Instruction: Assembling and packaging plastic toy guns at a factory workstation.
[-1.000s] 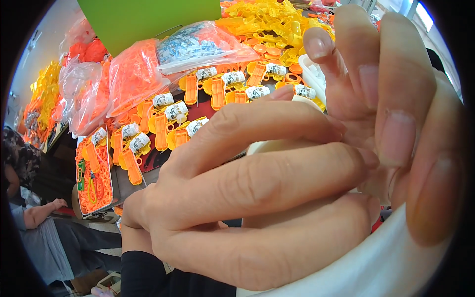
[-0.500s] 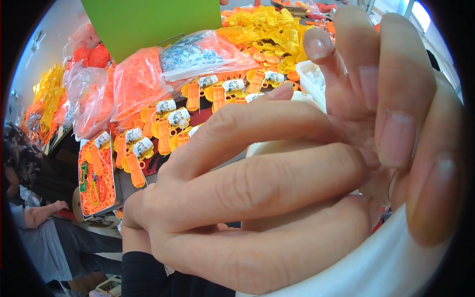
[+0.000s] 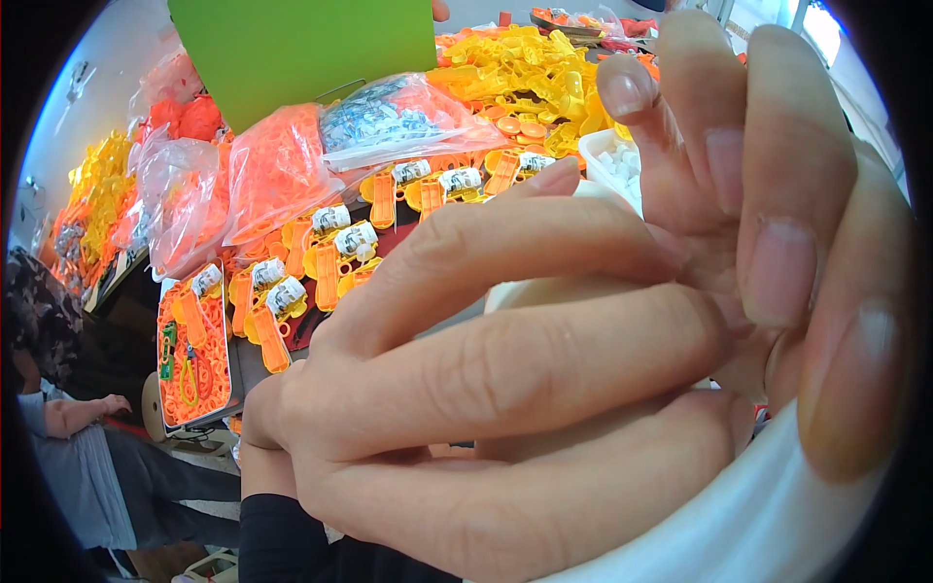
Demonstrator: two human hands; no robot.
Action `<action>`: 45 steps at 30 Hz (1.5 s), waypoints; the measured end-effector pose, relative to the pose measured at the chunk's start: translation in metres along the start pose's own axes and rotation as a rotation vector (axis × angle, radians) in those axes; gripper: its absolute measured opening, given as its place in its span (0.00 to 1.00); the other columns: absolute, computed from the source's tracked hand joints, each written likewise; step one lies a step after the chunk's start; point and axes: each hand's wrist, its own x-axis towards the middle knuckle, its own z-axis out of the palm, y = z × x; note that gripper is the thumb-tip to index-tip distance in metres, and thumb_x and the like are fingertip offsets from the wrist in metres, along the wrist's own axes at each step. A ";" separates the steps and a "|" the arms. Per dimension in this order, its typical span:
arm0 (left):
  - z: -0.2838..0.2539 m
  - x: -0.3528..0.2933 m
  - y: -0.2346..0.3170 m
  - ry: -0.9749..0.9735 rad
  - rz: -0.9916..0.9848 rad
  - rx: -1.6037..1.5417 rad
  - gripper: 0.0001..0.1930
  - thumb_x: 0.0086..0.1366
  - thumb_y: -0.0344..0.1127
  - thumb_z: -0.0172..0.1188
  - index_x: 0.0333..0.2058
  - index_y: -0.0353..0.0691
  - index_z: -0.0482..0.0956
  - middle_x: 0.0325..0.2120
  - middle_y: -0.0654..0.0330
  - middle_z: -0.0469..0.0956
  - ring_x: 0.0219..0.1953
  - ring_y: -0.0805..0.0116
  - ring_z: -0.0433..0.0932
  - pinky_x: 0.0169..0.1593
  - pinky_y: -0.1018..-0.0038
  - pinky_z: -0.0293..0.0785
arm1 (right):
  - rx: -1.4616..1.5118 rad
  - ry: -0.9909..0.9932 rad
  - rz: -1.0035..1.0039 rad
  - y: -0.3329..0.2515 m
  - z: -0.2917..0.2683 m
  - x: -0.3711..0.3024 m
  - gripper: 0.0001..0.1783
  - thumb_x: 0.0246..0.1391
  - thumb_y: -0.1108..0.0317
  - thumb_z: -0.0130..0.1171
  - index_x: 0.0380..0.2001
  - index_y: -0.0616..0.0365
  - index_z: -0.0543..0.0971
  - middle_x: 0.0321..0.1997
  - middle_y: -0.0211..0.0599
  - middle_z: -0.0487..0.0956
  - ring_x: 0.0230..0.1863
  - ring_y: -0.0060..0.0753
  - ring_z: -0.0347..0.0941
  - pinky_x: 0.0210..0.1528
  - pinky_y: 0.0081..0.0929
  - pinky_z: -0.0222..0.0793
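I'm looking straight down at both hands, held very close under the camera and filling most of the view. My left hand (image 3: pixel 486 389) is curling its fingers across a white, smooth-rimmed object (image 3: pixel 777 515), and my right hand (image 3: pixel 768 204) is pressing in from the right, its fingertips folded over the left fingers. Both hands are closing together on that white thing; exactly what sits between the palms I cannot tell, because the fingers are covering it. Only a pale curved edge is showing between the fingers and along the lower right.

It is looking like hard, glossy plastic, so I'm judging it light, stiff and a little slippery; taking hold by the rim with thumb opposite the fingers seems the safest grip.

Beyond the hands, the table (image 3: pixel 292 335) is crowded: orange plastic parts with grey-white caps (image 3: pixel 335 248) lying in rows, a heap of yellow plastic pieces (image 3: pixel 520 73), clear bags of orange parts (image 3: pixel 277 170), a green board (image 3: pixel 301 53) standing at the back, and a tray of orange bits (image 3: pixel 190 355) at the left. Another person's arm (image 3: pixel 68 418) is resting at the far left.
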 end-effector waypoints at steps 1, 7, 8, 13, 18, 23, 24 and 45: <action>-0.001 0.000 -0.001 -0.002 0.002 -0.001 0.12 0.47 0.30 0.67 0.32 0.33 0.83 0.35 0.48 0.83 0.38 0.55 0.82 0.40 0.66 0.80 | -0.003 0.004 -0.004 0.000 0.000 0.000 0.08 0.42 0.73 0.68 0.22 0.51 0.77 0.23 0.26 0.68 0.22 0.25 0.54 0.29 0.29 0.51; -0.003 0.002 -0.003 -0.018 0.012 -0.003 0.12 0.47 0.31 0.67 0.32 0.32 0.83 0.35 0.48 0.83 0.38 0.55 0.82 0.41 0.66 0.80 | -0.018 0.032 -0.032 -0.002 -0.001 0.000 0.08 0.42 0.72 0.69 0.23 0.50 0.77 0.23 0.26 0.68 0.23 0.25 0.54 0.30 0.29 0.51; -0.002 0.003 -0.003 -0.022 0.014 -0.002 0.12 0.47 0.31 0.67 0.32 0.32 0.83 0.35 0.48 0.83 0.38 0.55 0.82 0.41 0.66 0.80 | -0.020 0.037 -0.038 -0.003 -0.001 0.000 0.08 0.42 0.72 0.69 0.23 0.50 0.77 0.23 0.26 0.68 0.23 0.25 0.54 0.30 0.29 0.51; 0.000 0.004 -0.007 -0.034 0.020 -0.013 0.12 0.47 0.31 0.67 0.32 0.32 0.84 0.35 0.48 0.83 0.38 0.55 0.82 0.41 0.66 0.80 | -0.031 0.063 -0.053 -0.003 0.001 -0.001 0.08 0.42 0.71 0.69 0.24 0.50 0.77 0.24 0.26 0.68 0.24 0.25 0.54 0.31 0.29 0.51; -0.001 0.000 -0.004 -0.049 0.026 -0.017 0.12 0.47 0.31 0.67 0.33 0.32 0.84 0.36 0.48 0.83 0.38 0.55 0.82 0.41 0.66 0.80 | -0.041 0.088 -0.075 -0.003 0.002 -0.002 0.08 0.42 0.71 0.69 0.24 0.50 0.78 0.24 0.26 0.68 0.24 0.25 0.54 0.32 0.30 0.51; -0.003 0.004 -0.002 -0.062 0.038 -0.012 0.12 0.48 0.31 0.67 0.33 0.32 0.84 0.36 0.48 0.83 0.39 0.55 0.82 0.42 0.66 0.80 | -0.058 0.107 -0.104 -0.009 0.001 0.000 0.09 0.42 0.70 0.70 0.25 0.50 0.78 0.25 0.26 0.68 0.25 0.25 0.54 0.33 0.30 0.51; -0.002 0.005 -0.006 -0.064 0.038 -0.016 0.12 0.48 0.31 0.67 0.33 0.32 0.84 0.36 0.48 0.83 0.39 0.55 0.82 0.42 0.66 0.80 | -0.059 0.113 -0.105 -0.008 0.001 -0.001 0.09 0.42 0.70 0.70 0.25 0.50 0.78 0.25 0.26 0.68 0.25 0.25 0.54 0.33 0.30 0.51; -0.013 0.006 -0.013 -0.121 0.100 -0.032 0.13 0.48 0.31 0.67 0.34 0.32 0.84 0.36 0.48 0.83 0.39 0.55 0.82 0.43 0.65 0.79 | -0.140 0.213 -0.201 -0.015 0.001 -0.003 0.10 0.42 0.68 0.71 0.28 0.48 0.78 0.27 0.26 0.68 0.28 0.25 0.54 0.37 0.31 0.52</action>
